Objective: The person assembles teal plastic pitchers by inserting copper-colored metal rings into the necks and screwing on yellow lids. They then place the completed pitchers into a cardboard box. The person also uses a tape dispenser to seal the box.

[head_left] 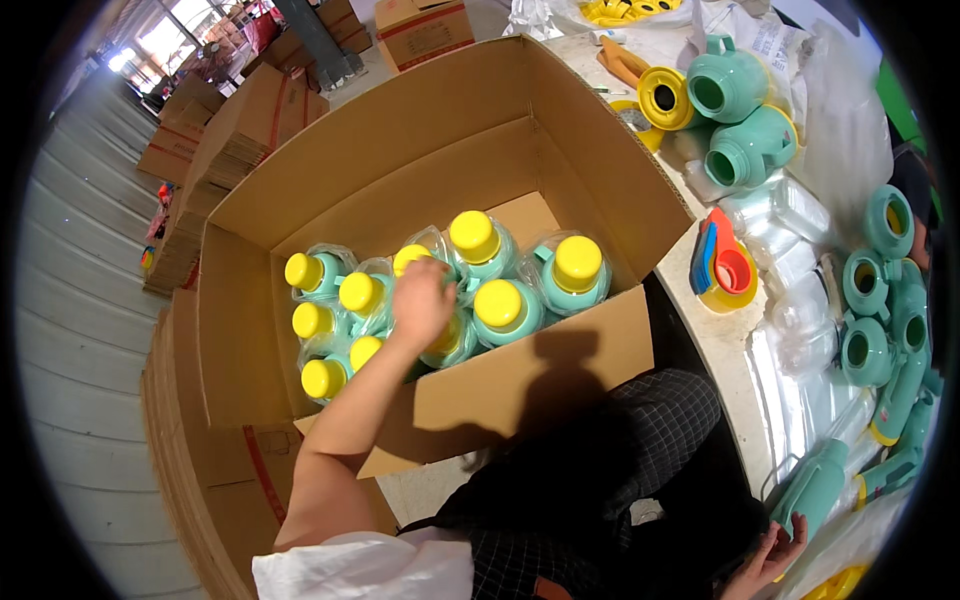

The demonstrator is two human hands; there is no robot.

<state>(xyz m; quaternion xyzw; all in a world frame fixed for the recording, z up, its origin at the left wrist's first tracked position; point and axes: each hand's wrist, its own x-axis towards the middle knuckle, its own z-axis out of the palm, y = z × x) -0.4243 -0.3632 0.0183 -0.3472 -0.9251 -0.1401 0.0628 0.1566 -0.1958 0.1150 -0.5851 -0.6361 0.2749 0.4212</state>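
My left hand [422, 300] reaches down into a large open cardboard box [400, 150] and rests on a bagged teal jug with a yellow lid [452, 335], fingers curled over its top. Several more teal jugs with yellow lids [497, 303], each in a clear plastic bag, stand upright side by side in the box. My right hand [772, 560] is low at the right, fingers apart, holding nothing, next to a teal jug lying on its side [812, 487] at the table's edge.
A white table [715, 335] on the right carries uncapped teal jugs [728, 84], loose yellow lids [664, 97], a stack of coloured funnels [726, 270] and clear plastic bags [790, 250]. Stacks of flattened cardboard [230, 130] stand on the left. More cartons [425, 30] stand behind.
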